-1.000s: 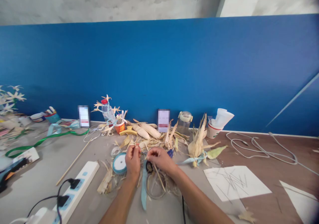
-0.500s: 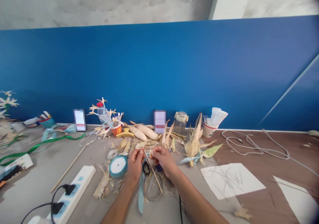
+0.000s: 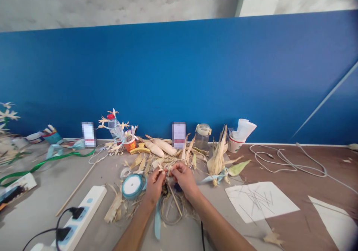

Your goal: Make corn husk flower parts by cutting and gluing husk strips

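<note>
My left hand (image 3: 156, 184) is closed in a pinch over the middle of the table, at the upper end of a thin wooden stick (image 3: 175, 198). A pale scrap of corn husk (image 3: 160, 168) shows at those fingertips. Close on its right, my right hand (image 3: 182, 176) is pinched too; whatever its fingers hold is too small to make out. The stick slants down between my forearms, across a wire ring (image 3: 162, 218) lying on the table. Beside my left wrist hangs a light blue ribbon (image 3: 157, 223), and a ribbon spool (image 3: 132, 186) lies to its left.
Dried corn husks (image 3: 160, 146) are heaped behind my hands, near a phone (image 3: 179, 135) and a lidded jar (image 3: 203, 136). A power strip (image 3: 81, 221) with plugs lies front left. On the right are a paper sheet (image 3: 243, 206) bearing thin dark sticks and a white cable (image 3: 307, 168).
My left hand has shifted slightly right, towards my right hand, and now covers more of the black object below. My right hand stays nearly in place.
</note>
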### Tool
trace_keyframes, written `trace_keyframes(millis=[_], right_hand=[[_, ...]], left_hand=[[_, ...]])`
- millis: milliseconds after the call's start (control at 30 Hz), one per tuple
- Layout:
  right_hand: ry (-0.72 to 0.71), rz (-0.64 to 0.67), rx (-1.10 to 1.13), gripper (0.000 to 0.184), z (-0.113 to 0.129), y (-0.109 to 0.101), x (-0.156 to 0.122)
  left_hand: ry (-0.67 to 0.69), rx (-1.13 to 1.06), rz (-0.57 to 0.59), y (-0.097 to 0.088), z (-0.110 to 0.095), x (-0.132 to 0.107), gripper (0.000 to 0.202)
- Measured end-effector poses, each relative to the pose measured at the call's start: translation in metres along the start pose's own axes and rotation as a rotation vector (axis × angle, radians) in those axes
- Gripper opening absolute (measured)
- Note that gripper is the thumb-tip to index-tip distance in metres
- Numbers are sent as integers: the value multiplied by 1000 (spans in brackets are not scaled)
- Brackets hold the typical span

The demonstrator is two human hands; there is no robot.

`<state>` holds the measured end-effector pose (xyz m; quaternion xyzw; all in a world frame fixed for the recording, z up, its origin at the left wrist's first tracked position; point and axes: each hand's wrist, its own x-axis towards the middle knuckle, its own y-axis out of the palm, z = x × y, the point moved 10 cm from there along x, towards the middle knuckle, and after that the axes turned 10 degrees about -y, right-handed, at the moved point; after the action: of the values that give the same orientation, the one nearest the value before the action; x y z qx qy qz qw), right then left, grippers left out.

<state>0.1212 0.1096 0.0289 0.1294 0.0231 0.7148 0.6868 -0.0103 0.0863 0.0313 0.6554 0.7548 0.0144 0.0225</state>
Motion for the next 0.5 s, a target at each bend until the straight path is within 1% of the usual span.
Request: trace_keyframes(millis=[133, 200, 400, 467, 500], right_hand=[[-8, -9, -11, 23, 2, -3, 0], [-27, -19, -54, 23, 5, -7, 0], [-134, -128, -221, 20, 19, -21, -2], [-185, -139, -258, 21, 31, -20, -6], [-234, -138, -276, 21, 43, -17, -9]], left_hand=[[20, 27, -22, 1, -4, -2, 28], [30, 46, -38, 0, -5, -3, 28], [45, 79, -111, -11, 0, 1, 25], [44, 78, -126, -15, 2, 4, 24], [46, 77, -134, -17, 3, 5, 24]])
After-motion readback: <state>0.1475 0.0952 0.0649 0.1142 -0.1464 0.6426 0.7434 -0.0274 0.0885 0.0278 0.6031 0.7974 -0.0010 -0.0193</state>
